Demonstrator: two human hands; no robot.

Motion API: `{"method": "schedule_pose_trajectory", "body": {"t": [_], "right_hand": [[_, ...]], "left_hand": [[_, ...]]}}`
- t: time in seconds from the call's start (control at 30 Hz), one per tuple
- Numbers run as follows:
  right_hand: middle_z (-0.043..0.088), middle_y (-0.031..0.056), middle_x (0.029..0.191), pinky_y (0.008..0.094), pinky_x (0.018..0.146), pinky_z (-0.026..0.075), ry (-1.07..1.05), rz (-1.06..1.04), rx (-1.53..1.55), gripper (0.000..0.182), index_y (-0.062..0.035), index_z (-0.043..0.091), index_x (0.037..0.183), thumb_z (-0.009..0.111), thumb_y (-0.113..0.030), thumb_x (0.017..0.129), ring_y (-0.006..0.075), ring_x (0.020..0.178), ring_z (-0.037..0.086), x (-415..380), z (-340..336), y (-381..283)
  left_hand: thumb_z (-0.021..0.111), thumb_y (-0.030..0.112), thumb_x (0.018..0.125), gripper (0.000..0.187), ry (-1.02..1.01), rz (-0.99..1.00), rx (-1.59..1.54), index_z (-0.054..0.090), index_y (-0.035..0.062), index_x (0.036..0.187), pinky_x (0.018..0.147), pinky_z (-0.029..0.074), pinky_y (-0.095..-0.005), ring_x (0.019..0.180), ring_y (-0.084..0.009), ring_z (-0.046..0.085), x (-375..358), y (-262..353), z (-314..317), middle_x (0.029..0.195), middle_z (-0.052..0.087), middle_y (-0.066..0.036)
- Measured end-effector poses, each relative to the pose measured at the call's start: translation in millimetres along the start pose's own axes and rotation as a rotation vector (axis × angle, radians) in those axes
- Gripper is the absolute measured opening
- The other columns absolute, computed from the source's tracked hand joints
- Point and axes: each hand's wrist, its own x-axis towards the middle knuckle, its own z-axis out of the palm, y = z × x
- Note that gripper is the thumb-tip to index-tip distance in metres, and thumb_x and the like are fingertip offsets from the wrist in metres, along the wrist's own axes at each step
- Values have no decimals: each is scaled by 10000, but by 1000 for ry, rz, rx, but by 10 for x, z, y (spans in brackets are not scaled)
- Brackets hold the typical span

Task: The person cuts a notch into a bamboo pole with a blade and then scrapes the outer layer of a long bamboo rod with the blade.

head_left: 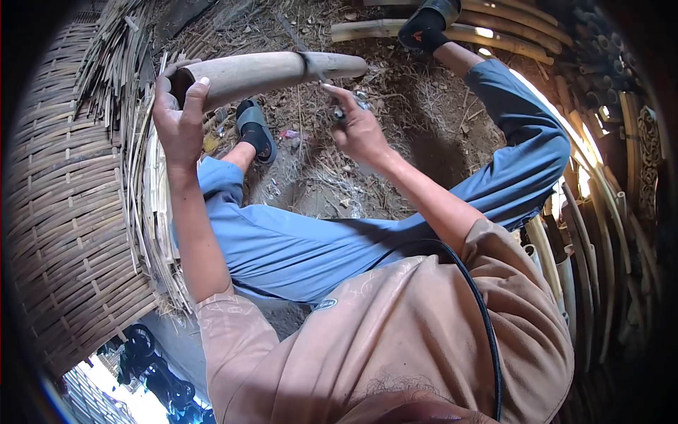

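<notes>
A pale bamboo tube (247, 76) with a hollow end spans the space ahead of me, looking curved in this wide view. My left hand (180, 116) is closed around its hollow end, thumb on the rim. Across the tube's middle runs a dark band, where a thin, blade-like strip (291, 32) crosses it from above. My right hand (361, 134) is closed just below the tube, with the index finger stretched along the strip's near end. Something dark and shiny shows at its knuckles; the handle is mostly hidden in the palm.
Woven bamboo matting (70, 226) and split strips (145, 184) lie at the left. Long bamboo poles (381, 30) rest at the far side, and more poles (597, 261) stand at the right. My feet are on ground littered with shavings (332, 184). A black cable (480, 304) crosses my shirt.
</notes>
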Motion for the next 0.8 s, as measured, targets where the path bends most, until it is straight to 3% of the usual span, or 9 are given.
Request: {"method": "schedule_pose_trajectory", "body": {"t": [0.07,0.17,0.2,0.27,0.37,0.53,0.57,0.67,0.8], "right_hand": [[551,126,672,419,583,483,195,8,-84,718,-159,374,1488,541,-44,799,271,585,593,129,86,633],[528,128,660,426,582,477,313,-212,-23,690,-148,382,1478,546,-107,809,302,572,575,74,162,654],[522,113,644,420,575,470,171,-23,16,711,-153,377,1490,543,-60,805,276,565,571,-48,93,266],[551,47,738,291,577,452,105,-145,205,720,-168,370,1513,538,-10,831,124,588,515,-98,128,-123],[528,17,717,284,556,428,31,-283,104,725,-177,367,1513,537,18,836,109,568,485,-144,109,-419],[534,31,742,305,569,446,134,68,-45,682,-192,366,1504,551,-24,870,142,588,516,189,51,475],[511,32,725,326,571,467,249,-59,-131,672,-206,367,1501,557,-47,876,152,600,534,228,24,476],[613,160,753,466,664,513,134,25,-69,712,-177,342,1502,541,-83,825,311,664,643,102,15,395],[554,108,592,384,593,496,74,-105,150,779,-196,340,1516,550,18,797,234,539,600,21,189,-184]], "left_hand": [[670,222,893,382,28,-9,45,622,10,1207,993,452,-339,1076,-199,598,-33,-1,-5,1138,646,-112],[670,226,900,379,13,7,80,619,5,1204,979,462,-339,1062,-194,603,21,71,43,1126,651,-113],[670,227,902,378,-11,-2,88,618,3,1202,973,466,-338,1056,-193,605,-28,106,53,1123,653,-113],[672,237,906,372,-41,34,103,618,13,1199,960,473,-328,1031,-191,615,-14,88,52,1109,659,-107],[673,225,898,358,-78,48,95,621,23,1190,961,475,-328,1031,-193,619,5,95,-15,1115,659,-105],[666,235,875,396,-112,2,72,624,21,1206,977,470,-342,1049,-201,615,22,-53,-193,1137,656,-115],[667,243,873,405,-120,2,66,624,21,1209,979,469,-342,1050,-204,616,26,-27,-196,1136,657,-115],[679,269,879,400,-109,-4,92,634,25,1194,963,479,-333,1033,-211,629,-10,77,-106,1103,668,-115],[724,315,894,410,-91,18,204,632,15,1157,877,510,-339,937,-205,637,-21,97,-78,1004,673,-110]]}}
